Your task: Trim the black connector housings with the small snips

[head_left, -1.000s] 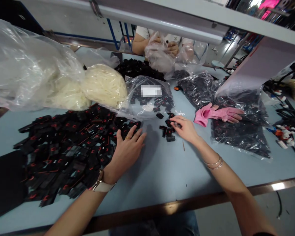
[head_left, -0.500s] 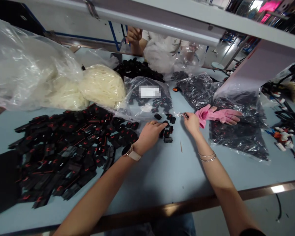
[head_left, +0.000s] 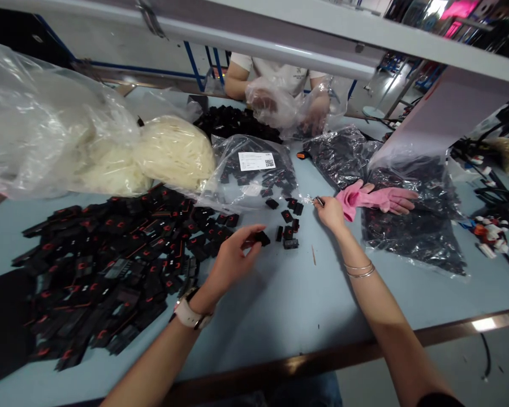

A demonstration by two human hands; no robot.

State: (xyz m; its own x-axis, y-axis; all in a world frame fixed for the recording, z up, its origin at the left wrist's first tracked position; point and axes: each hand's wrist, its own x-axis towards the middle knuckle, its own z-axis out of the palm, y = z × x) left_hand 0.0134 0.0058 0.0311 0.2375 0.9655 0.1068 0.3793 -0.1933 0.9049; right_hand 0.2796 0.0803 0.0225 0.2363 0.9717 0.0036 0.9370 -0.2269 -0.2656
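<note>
The left hand [head_left: 233,255] is pinching a black connector [head_left: 262,238] at the fingertips, thumb and fingers half curled with a gap behind the piece. That connector is lying between the hands, much nearer the left, and its long axis seems to be slanting from far left to near right. Just rightward, a loose cluster [head_left: 288,232] is sitting on the tabletop [head_left: 280,311], its pieces facing various ways. Across the gap, the right hand [head_left: 331,213] is resting farther away from the body, fingers folded tightly around a slim dark object [head_left: 319,200], with white bits [head_left: 307,200] lying just beside it. Left of everything, the big heap [head_left: 121,267] is spreading wide.
</note>
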